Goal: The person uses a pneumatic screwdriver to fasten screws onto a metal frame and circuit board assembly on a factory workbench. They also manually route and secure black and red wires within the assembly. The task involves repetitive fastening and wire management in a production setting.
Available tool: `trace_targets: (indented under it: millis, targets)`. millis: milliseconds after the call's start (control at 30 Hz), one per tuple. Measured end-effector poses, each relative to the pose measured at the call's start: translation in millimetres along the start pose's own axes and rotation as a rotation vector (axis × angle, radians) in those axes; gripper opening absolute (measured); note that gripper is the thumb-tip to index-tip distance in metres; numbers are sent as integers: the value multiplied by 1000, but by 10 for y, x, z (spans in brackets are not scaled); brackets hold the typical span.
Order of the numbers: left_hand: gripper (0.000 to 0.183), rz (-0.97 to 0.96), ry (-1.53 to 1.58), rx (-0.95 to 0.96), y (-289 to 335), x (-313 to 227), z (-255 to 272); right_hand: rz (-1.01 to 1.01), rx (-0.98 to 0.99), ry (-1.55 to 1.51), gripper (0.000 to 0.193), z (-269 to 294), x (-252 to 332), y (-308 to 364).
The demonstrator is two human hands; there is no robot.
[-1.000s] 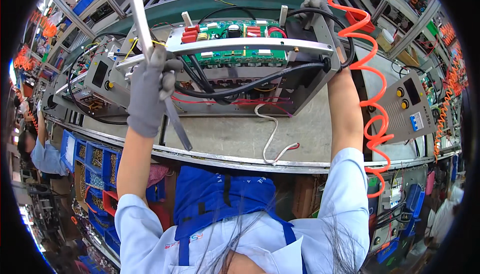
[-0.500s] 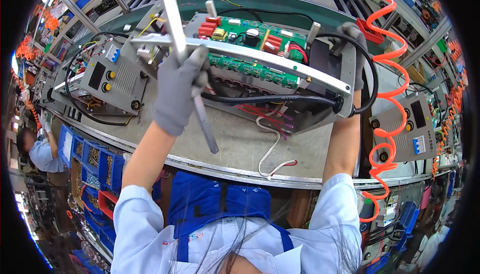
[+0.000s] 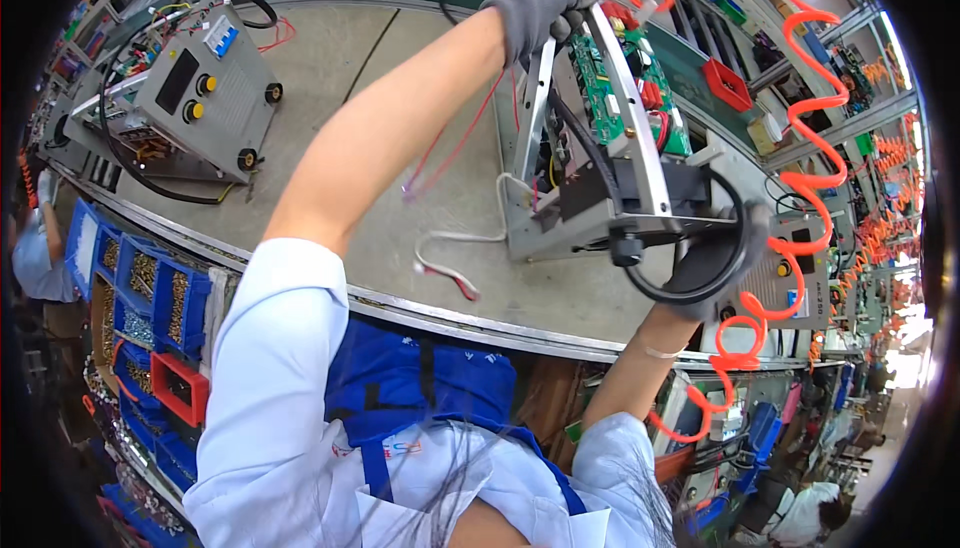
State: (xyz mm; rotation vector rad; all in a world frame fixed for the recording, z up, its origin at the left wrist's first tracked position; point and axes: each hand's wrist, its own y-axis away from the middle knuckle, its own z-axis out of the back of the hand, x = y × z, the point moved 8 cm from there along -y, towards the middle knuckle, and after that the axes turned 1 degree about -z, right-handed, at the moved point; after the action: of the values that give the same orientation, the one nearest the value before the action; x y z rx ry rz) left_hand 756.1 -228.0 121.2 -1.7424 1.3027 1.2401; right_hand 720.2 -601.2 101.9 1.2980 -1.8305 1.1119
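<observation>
- Grey bench top (image 3: 310, 58) stretches before me, a flat support that I judge suits a bulky unit.
- The open metal chassis (image 3: 560, 233) sits on the bench's right part, slanting away from me; its near corner seems to rest there, though I can't tell about the far end.
- A similar unit (image 3: 235, 98) stands at my left, well apart, presumably leaving me elbow room.
- The green circuit board (image 3: 593, 78) lies inside the chassis, between my hands; gripping the frame likely spares its parts.
- My gloved left hand (image 3: 540, 18) reaches to the far end, fingers curled around the metal rails (image 3: 628, 98), probably because they offer a firm hold.
- My gloved right hand (image 3: 708, 260) is at the near end, behind the looped black cable (image 3: 685, 298), likely for balance; I can't tell its finger spread.
- The thin white lead (image 3: 470, 238) trails loose on the bench.
</observation>
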Motion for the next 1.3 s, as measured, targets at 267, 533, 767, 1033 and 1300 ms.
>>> trace_targets:
  millis: [267, 533, 767, 1033, 1300]
  targets:
    - [29, -66, -61, -13, 733, -165, 163, 95, 93, 151, 41, -280, 464, 1106]
    - [36, -13, -166, 7, 2241, 262, 251, -152, 259, 214, 44, 773, -559, 1086]
    - [34, -183, -19, -158, 2473, 331, 81, -61, 214, 214, 31, 179, -477, 1340]
    - [28, -291, 128, -222, 1449, -205, 1750, -42, 295, 176, 20, -1837, -1136, 2161]
    - [32, -301, 53, -508, 1754, -392, 2388, 59, 967, 337, 35, -2005, -892, 2142]
